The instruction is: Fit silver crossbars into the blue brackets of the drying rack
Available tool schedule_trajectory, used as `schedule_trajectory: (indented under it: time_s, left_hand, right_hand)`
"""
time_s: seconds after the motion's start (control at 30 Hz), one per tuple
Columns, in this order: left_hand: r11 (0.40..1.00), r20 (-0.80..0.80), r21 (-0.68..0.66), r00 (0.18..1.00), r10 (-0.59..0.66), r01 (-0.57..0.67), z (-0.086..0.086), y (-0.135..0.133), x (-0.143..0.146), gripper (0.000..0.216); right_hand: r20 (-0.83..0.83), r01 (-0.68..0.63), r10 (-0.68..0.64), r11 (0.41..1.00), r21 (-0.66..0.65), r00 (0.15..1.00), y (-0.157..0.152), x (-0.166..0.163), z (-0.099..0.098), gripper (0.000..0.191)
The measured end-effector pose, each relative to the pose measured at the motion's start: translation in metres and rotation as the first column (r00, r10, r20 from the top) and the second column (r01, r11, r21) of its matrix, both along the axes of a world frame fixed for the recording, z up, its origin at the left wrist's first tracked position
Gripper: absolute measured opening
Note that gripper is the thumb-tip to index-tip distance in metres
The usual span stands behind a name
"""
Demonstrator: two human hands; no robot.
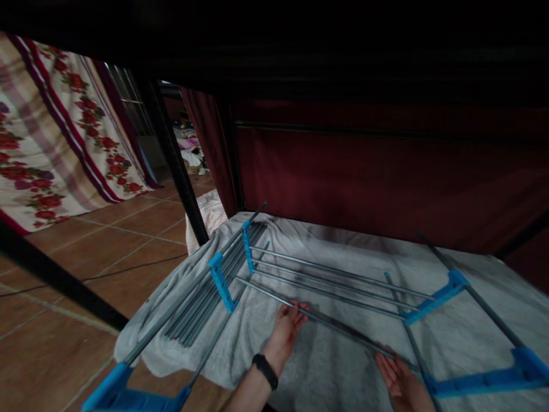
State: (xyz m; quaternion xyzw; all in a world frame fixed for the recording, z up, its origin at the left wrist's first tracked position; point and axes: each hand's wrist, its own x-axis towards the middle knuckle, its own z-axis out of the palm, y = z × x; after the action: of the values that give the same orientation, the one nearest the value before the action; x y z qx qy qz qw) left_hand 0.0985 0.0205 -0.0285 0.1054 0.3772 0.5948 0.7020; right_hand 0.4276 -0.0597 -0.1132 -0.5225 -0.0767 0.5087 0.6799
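My left hand [288, 327], with a black band on its wrist, grips a thin grey metal rod [332, 323] near its middle. Toward the rod's right end, my right hand [398, 375] has its fingers closed on it. The rod slants across a partly built frame of grey tubes and blue plastic brackets. Its far left end lies near a blue bracket [222, 283]; whether it touches cannot be made out. The right end is close to another blue bracket [489, 382]. Behind it, three rods [330, 284] span between the far left bracket [247, 246] and far right bracket [437, 300].
A bundle of loose grey rods [210, 300] lies at the left on a grey blanket [334, 372]. Dark metal posts [174, 160] and a low dark structure overhead enclose the space. A maroon curtain [364, 177] hangs behind. Tiled floor [51, 337] lies left, beside a flowered cloth [72, 126].
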Motion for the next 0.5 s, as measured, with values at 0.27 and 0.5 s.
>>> schedule_trajectory:
  time_s: [0.27, 0.5]
  left_hand:
    - [0.997, -0.069, 0.08, 0.997, 0.021, -0.016, -0.002, -0.015, 0.017, 0.031]
    - [0.98, -0.188, 0.191, 0.979, 0.084, -0.047, 0.027, -0.031, 0.028, 0.051]
  right_hand:
    - [-0.012, -0.004, 0.003, 0.998, -0.064, 1.0, -0.009, 0.008, 0.008, 0.042]
    - [-0.089, -0.033, 0.022, 0.991, -0.131, 0.996, -0.017, -0.005, 0.031, 0.035]
